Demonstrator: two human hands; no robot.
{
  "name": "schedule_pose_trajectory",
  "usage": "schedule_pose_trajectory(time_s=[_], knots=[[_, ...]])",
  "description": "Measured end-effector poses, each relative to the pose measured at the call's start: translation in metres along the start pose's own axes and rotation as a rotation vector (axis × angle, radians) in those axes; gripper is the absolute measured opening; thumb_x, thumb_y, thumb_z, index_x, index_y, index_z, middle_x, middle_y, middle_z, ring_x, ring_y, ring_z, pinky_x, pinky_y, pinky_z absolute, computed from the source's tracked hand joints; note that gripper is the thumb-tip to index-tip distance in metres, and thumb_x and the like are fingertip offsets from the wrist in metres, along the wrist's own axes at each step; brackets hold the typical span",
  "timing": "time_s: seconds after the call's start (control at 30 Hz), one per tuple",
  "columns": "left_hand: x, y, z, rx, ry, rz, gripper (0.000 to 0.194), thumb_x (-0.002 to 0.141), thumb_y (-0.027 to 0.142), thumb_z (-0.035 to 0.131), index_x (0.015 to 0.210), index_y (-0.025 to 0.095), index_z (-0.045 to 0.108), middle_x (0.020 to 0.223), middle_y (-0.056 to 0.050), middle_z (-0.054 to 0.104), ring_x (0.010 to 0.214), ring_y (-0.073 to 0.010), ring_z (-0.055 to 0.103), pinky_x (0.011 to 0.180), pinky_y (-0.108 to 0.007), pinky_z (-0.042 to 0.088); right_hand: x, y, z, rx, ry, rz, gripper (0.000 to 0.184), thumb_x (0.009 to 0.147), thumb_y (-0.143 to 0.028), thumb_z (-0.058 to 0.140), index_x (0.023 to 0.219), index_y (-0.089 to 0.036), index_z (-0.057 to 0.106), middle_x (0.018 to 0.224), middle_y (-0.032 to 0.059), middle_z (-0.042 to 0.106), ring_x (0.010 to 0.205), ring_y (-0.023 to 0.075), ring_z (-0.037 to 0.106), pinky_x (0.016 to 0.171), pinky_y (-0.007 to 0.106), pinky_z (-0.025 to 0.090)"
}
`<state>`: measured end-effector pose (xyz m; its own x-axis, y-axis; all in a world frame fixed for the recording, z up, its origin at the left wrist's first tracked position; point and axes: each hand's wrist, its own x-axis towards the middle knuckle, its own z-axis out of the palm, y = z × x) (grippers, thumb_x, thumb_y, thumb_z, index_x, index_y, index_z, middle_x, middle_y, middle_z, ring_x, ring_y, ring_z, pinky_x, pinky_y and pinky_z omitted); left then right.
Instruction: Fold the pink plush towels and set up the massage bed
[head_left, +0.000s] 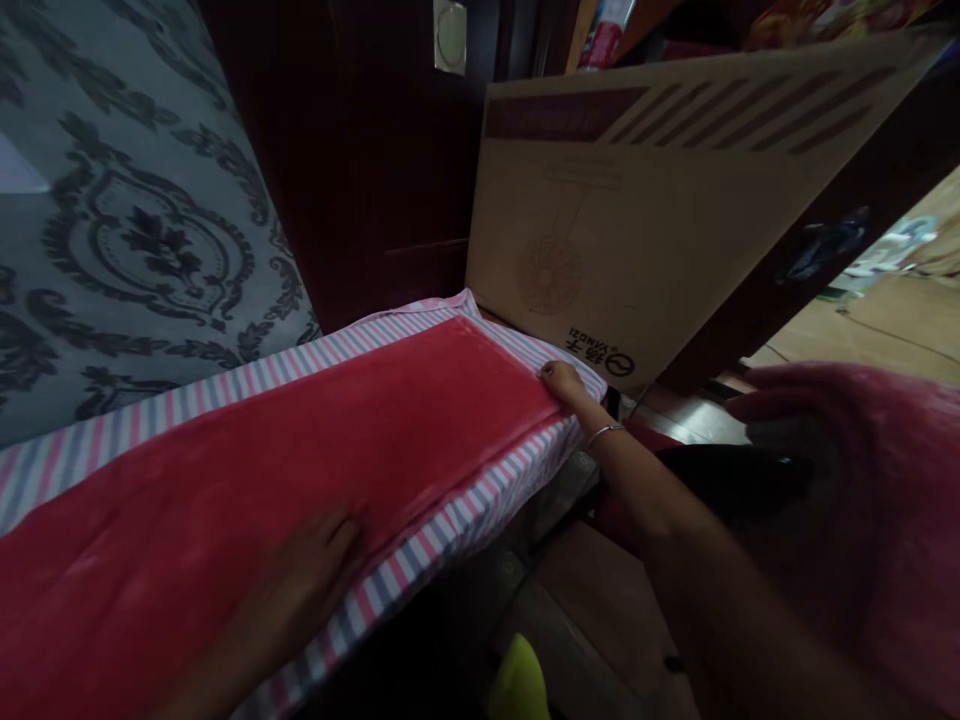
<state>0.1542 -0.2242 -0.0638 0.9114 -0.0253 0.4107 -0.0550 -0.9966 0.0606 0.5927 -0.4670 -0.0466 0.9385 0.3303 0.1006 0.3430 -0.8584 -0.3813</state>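
A long red plush cloth (360, 420) lies over a narrow, raised surface, on top of a striped pink, blue and white cover (450, 520) that shows along both sides and at the far end. At the far right corner of the red cloth, my right hand (564, 384) has its fingers closed on the edge; a thin silver bracelet (606, 431) circles that wrist. Closer to me, my left hand (319, 560) rests on the red cloth near its right edge. Blur and shadow obscure its fingers.
A large cardboard box (600, 220) stands beyond the far end, before a dark wooden panel (367, 150). Patterned grey wallpaper (157, 230) borders the left side. Pink plush fabric (900, 470) is at right. Something yellow-green (519, 682) shows below, above the tiled floor (592, 590).
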Motion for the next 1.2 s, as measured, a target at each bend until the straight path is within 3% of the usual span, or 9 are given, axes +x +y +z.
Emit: schedule_pose_trajectory(time_s=[0.33,0.47,0.57,0.67,0.77,0.87,1.0,1.07,1.2], knots=[[-0.019,0.014,0.007,0.178,-0.109,-0.035,0.039,0.100,0.030,0.037,0.119,0.015,0.066,0.117,-0.017,0.069,0.106,-0.0301,0.067,0.087,-0.045,0.056,-0.030,-0.003,0.010,-0.140,-0.033,-0.007,0.038,0.098,-0.037,0.050,0.114,-0.009,0.069,0.116,0.0245,0.069,0.110,0.0303,0.066,0.089,0.034,0.048],[-0.032,0.017,0.003,0.104,-0.155,-0.128,0.038,0.097,0.021,0.038,0.127,0.021,0.062,0.130,-0.013,0.064,0.114,-0.0279,0.062,0.096,-0.045,0.051,-0.032,-0.003,0.006,-0.184,-0.026,-0.011,0.040,0.100,-0.034,0.045,0.122,-0.006,0.063,0.119,0.0261,0.067,0.112,0.0310,0.065,0.090,0.035,0.047],[-0.044,0.019,0.000,0.106,-0.166,-0.103,0.043,0.096,0.013,0.035,0.125,0.028,0.064,0.133,-0.008,0.062,0.118,-0.0256,0.058,0.098,-0.043,0.049,-0.030,0.000,0.003,-0.201,-0.019,-0.009,0.042,0.101,-0.036,0.042,0.123,-0.006,0.061,0.119,0.0263,0.066,0.111,0.0322,0.065,0.089,0.037,0.047],[-0.051,0.027,-0.007,0.163,-0.133,-0.050,0.040,0.096,0.015,0.038,0.121,0.029,0.066,0.128,-0.009,0.064,0.116,-0.0267,0.058,0.095,-0.043,0.050,-0.029,0.006,0.003,-0.202,-0.019,-0.020,0.041,0.101,-0.037,0.043,0.120,-0.008,0.064,0.118,0.0247,0.067,0.111,0.0327,0.064,0.087,0.037,0.047],[-0.053,0.037,-0.015,0.205,-0.097,-0.078,0.033,0.098,0.024,0.043,0.123,0.021,0.064,0.116,-0.013,0.067,0.107,-0.0287,0.060,0.091,-0.044,0.051,-0.030,0.009,0.005,-0.193,-0.018,-0.037,0.039,0.099,-0.037,0.046,0.118,-0.009,0.066,0.116,0.0227,0.069,0.109,0.0323,0.064,0.084,0.036,0.047],[-0.052,0.040,-0.020,0.210,-0.149,-0.095,0.038,0.096,0.015,0.037,0.127,0.016,0.060,0.117,-0.014,0.066,0.109,-0.0274,0.060,0.093,-0.042,0.050,-0.027,0.006,0.003,-0.181,0.002,-0.041,0.039,0.098,-0.037,0.047,0.116,-0.009,0.068,0.113,0.0220,0.070,0.106,0.0319,0.065,0.082,0.035,0.047],[-0.041,0.035,-0.026,0.195,-0.168,-0.135,0.041,0.095,0.010,0.030,0.117,0.017,0.064,0.107,-0.010,0.068,0.098,-0.0240,0.063,0.088,-0.040,0.053,-0.013,-0.006,-0.016,-0.146,0.080,-0.037,0.039,0.097,-0.038,0.048,0.114,-0.010,0.070,0.108,0.0207,0.071,0.102,0.0306,0.066,0.079,0.035,0.048],[-0.033,0.034,-0.032,0.201,-0.078,-0.140,0.036,0.098,0.016,0.032,0.111,0.019,0.065,0.101,-0.010,0.069,0.092,-0.0234,0.064,0.085,-0.039,0.054,-0.001,-0.010,-0.034,-0.111,0.153,-0.011,0.038,0.097,-0.040,0.049,0.112,-0.012,0.070,0.107,0.0201,0.071,0.098,0.0302,0.066,0.078,0.035,0.048],[-0.020,0.045,-0.033,0.195,0.089,-0.106,0.033,0.098,0.020,0.038,0.120,0.019,0.063,0.108,-0.011,0.069,0.103,-0.0248,0.064,0.092,-0.041,0.053,0.017,-0.004,-0.065,-0.084,0.230,0.039,0.040,0.096,-0.044,0.052,0.116,-0.014,0.069,0.110,0.0200,0.070,0.100,0.0312,0.066,0.079,0.037,0.050]])
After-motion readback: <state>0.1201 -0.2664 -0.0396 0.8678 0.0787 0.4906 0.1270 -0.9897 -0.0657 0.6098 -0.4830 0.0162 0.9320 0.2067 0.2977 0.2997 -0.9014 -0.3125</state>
